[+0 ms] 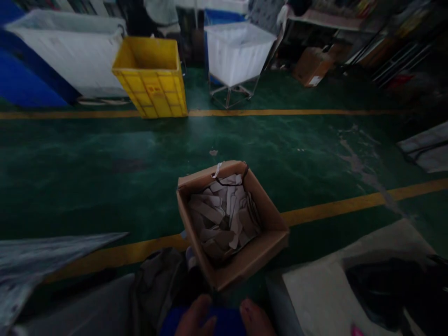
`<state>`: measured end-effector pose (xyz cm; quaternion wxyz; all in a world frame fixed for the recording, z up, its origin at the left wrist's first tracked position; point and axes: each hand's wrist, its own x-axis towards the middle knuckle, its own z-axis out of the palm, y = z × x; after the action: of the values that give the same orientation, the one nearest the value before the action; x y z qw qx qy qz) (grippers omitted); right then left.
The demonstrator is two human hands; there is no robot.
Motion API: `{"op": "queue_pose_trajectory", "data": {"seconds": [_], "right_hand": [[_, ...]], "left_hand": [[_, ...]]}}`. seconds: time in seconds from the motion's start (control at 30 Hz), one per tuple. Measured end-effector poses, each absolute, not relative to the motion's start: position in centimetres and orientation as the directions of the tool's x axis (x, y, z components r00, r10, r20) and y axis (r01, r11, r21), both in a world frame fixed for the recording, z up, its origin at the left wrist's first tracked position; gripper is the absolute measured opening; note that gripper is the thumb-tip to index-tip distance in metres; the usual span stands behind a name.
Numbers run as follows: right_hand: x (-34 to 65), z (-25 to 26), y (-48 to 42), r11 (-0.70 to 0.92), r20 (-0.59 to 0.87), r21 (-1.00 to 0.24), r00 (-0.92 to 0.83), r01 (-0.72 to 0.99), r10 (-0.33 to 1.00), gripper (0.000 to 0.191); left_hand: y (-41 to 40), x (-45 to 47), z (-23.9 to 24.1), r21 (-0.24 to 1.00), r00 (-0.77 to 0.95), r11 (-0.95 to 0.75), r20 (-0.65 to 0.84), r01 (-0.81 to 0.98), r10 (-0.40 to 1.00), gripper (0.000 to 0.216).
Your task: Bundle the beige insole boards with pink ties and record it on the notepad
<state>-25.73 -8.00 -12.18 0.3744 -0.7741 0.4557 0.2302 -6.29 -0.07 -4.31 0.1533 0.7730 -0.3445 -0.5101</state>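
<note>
"Grip first: what have you got?"

"I can't tell whether either is clamped on anything. At my view's bottom edge, the left hand (196, 318) and right hand (257, 319) sit apart, a blue patch (228, 323) showing between them."

"And the cardboard box (266, 203)?"

"Just ahead of both hands, apart from them, with loose pale pieces (226, 214) heaped inside. Beyond, I see a yellow bin (156, 93) on the green floor (147, 144), a white tub (233, 58) to its right."
</note>
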Motion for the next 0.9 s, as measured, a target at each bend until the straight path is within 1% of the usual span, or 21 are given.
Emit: {"op": "queue_pose_trajectory", "data": {"seconds": [0.07, 0.1, 0.23, 0.33, 0.4, 0.47, 0.5, 0.57, 0.67, 0.73, 0.8, 0.9], "right_hand": [[-23.4, -14.3, -10.5, -0.293, -0.709, -0.362, 0.465, -0.885, -0.531, 0.024], [-22.3, -15.8, -11.9, -0.286, -0.714, -0.357, 0.457, -0.889, -0.531, 0.023], [-18.2, -23.7, -17.9, -0.261, -0.72, -0.325, 0.416, -0.909, -0.556, 0.023], [-15.4, -30.3, -21.6, -0.261, -0.7, -0.33, 0.42, -0.907, -0.578, 0.029], [-14.1, -34.0, -22.6, -0.278, -0.69, -0.358, 0.454, -0.891, -0.564, 0.041], [-13.8, -36.7, -22.1, -0.289, -0.701, -0.387, 0.483, -0.876, -0.525, 0.054], [-13.9, -37.5, -21.4, -0.287, -0.715, -0.394, 0.487, -0.873, -0.501, 0.056], [-14.6, -38.2, -19.6, -0.272, -0.754, -0.383, 0.469, -0.883, -0.46, 0.055], [-15.3, -38.5, -17.4, -0.246, -0.799, -0.331, 0.41, -0.911, -0.44, 0.048], [-15.1, -39.1, -17.1, -0.234, -0.809, -0.293, 0.371, -0.927, -0.457, 0.051], [-14.5, -40.3, -17.6, -0.225, -0.809, -0.269, 0.346, -0.937, -0.475, 0.063], [-13.6, -42.1, -18.7, -0.235, -0.777, -0.264, 0.351, -0.935, -0.523, 0.089]], "left_hand": [[-3.8, -4.3, -7.8, 0.555, 0.228, -0.722, -0.704, -0.414, -0.672, 0.041], [-5.6, -3.4, -9.7, 0.52, 0.233, -0.731, -0.72, -0.441, -0.653, 0.045], [-12.2, 0.1, -17.7, 0.38, 0.273, -0.741, -0.758, -0.554, -0.593, 0.048], [-16.3, 1.9, -23.6, 0.307, 0.298, -0.718, -0.756, -0.625, -0.583, 0.046], [-18.4, 2.5, -27.5, 0.275, 0.303, -0.702, -0.756, -0.657, -0.58, 0.048], [-19.6, 2.7, -31.3, 0.26, 0.289, -0.687, -0.766, -0.678, -0.574, 0.051], [-19.9, 2.6, -33.0, 0.261, 0.271, -0.68, -0.776, -0.685, -0.57, 0.052], [-19.7, 2.2, -35.8, 0.278, 0.215, -0.668, -0.803, -0.691, -0.556, 0.057], [-18.4, 1.5, -38.3, 0.313, 0.113, -0.661, -0.848, -0.682, -0.518, 0.079], [-17.6, 1.0, -38.9, 0.319, 0.072, -0.665, -0.868, -0.675, -0.491, 0.093], [-17.2, 0.7, -39.1, 0.319, 0.054, -0.671, -0.879, -0.67, -0.473, 0.099], [-17.2, 0.4, -39.2, 0.308, 0.039, -0.685, -0.897, -0.661, -0.44, 0.089]]}}
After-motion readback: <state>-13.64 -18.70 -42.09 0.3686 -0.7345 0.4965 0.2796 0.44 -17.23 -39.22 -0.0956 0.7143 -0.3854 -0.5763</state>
